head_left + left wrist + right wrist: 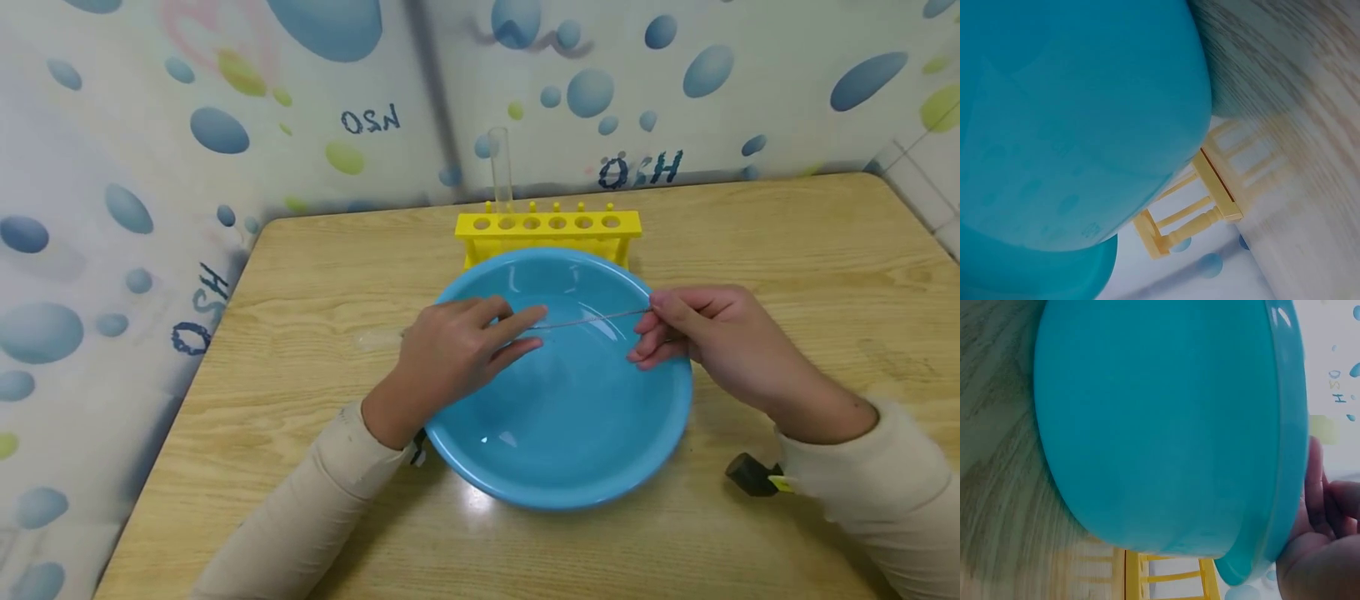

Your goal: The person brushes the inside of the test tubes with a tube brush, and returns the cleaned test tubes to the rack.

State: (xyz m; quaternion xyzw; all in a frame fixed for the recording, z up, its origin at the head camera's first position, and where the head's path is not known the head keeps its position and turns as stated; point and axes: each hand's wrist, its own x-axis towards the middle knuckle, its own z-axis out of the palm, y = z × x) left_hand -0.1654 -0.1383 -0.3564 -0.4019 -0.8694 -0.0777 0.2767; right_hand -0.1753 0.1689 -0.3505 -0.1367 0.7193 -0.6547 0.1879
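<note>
Head view: a thin wire [592,319] stretches over the blue basin [577,433], its right end pinched by the right hand [720,342]. The left hand [457,342] curls around what looks like a clear tube [378,340], mostly hidden, probably steadying it around the wire. The basin likely sits underneath to catch drips; behind it on the tabletop [322,283], a yellow rack [543,223] holds a second tube [501,171] upright.

Left sleeve [300,508] and right sleeve [870,492] are both plain cream, kinda creased, with a few dark specks near the left cuff [360,446]. There's a chunky black gadget [751,475] poking out by the right cuff [832,446], with a little yellow bit [782,483] on it.
</note>
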